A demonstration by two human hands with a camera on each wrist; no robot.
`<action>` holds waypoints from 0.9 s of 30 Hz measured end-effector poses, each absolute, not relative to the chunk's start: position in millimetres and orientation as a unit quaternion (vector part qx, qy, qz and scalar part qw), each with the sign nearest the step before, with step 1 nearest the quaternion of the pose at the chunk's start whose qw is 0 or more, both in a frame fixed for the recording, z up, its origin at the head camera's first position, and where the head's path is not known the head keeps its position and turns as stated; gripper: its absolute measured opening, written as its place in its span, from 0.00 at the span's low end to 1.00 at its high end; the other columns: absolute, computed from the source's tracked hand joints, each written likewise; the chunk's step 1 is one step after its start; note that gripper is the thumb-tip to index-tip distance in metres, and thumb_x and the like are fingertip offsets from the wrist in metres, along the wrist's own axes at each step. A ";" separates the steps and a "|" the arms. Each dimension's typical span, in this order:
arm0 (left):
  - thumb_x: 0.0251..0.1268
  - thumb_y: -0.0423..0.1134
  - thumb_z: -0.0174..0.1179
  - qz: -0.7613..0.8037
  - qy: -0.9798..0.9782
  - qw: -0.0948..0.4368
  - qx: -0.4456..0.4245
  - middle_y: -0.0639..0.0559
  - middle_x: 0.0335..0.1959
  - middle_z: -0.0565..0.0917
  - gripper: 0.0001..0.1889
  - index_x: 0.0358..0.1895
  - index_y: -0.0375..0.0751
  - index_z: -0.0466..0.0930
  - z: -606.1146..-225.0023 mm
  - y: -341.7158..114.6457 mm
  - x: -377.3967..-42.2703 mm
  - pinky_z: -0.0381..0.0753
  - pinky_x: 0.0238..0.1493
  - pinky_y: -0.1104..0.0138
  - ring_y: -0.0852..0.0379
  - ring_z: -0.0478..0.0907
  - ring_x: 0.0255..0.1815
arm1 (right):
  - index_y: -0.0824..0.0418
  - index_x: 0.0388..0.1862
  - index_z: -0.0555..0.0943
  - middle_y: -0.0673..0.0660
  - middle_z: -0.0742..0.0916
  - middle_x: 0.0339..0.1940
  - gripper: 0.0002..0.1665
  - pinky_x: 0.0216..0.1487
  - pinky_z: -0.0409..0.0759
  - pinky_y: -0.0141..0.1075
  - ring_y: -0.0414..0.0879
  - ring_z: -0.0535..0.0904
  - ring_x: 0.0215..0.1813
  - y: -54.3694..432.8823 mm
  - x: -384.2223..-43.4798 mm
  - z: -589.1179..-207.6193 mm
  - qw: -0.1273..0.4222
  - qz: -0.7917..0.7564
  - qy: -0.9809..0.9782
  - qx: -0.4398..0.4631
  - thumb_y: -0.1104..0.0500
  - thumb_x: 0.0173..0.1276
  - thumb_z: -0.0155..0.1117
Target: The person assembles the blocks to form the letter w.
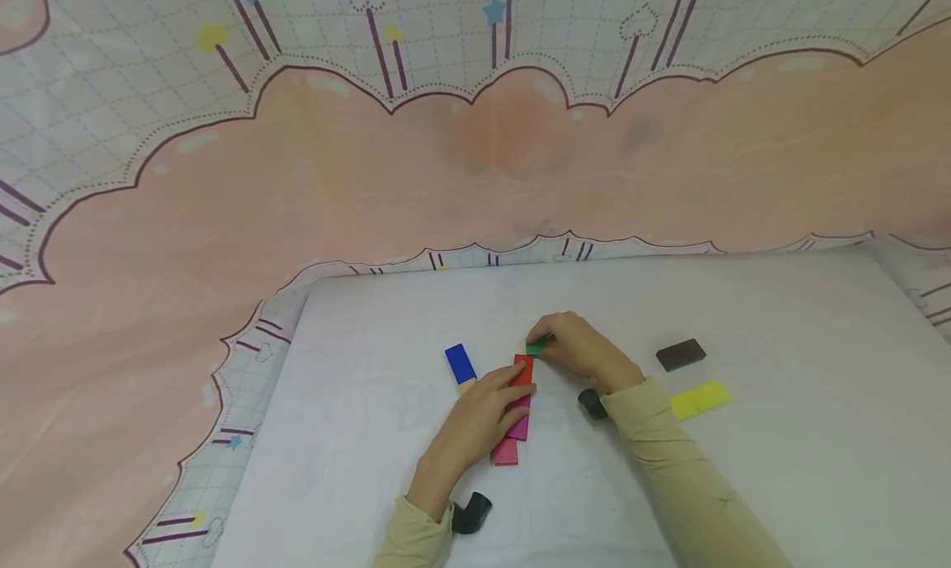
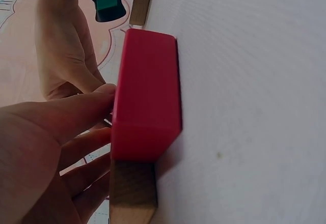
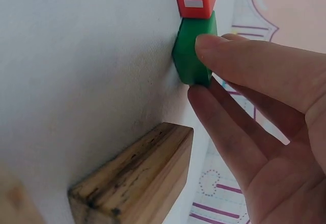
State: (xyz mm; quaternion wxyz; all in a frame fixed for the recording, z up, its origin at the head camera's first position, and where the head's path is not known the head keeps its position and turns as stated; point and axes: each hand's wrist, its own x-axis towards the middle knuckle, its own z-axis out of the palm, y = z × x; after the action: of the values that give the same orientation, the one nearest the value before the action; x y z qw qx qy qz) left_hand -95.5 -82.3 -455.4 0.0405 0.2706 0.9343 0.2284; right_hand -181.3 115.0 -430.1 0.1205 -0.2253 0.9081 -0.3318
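Note:
My right hand [image 1: 575, 347] pinches a green block [image 3: 193, 51] between thumb and fingertips. One end of the green block meets a red block [image 1: 523, 368] with white rectangles on its side in the right wrist view. My left hand [image 1: 479, 415] lies over the row, its fingers reaching across the red block and a magenta block [image 1: 522, 428]. A pinkish-red block [image 1: 505, 452] sits at the row's near end. In the left wrist view the left thumb touches the side of a red-pink block [image 2: 147, 81], beside a bare wooden block [image 2: 133, 191].
A blue block [image 1: 460, 363] lies left of the row, partly behind the left hand. To the right are a dark brown block [image 1: 680, 354] and a yellow block [image 1: 700, 399], near the right sleeve. The white table [image 1: 357, 337] borders a patterned cloth [image 1: 371, 180].

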 end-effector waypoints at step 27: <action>0.68 0.46 0.64 0.221 0.933 0.042 0.280 0.50 0.70 0.73 0.20 0.62 0.51 0.81 -452.3 -85.2 -98.9 0.73 0.69 0.54 0.51 0.67 0.72 | 0.63 0.46 0.87 0.57 0.87 0.49 0.13 0.62 0.80 0.47 0.52 0.81 0.54 115.0 -180.0 -429.2 0.108 -0.295 0.917 -0.245 0.67 0.61 0.72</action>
State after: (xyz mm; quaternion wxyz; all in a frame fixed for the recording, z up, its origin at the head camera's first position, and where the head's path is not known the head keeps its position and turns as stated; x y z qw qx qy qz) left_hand -98.9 -85.2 -452.3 0.0418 0.2797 0.9333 0.2212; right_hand -180.0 115.0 -429.2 0.1077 -0.2448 0.9174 -0.2948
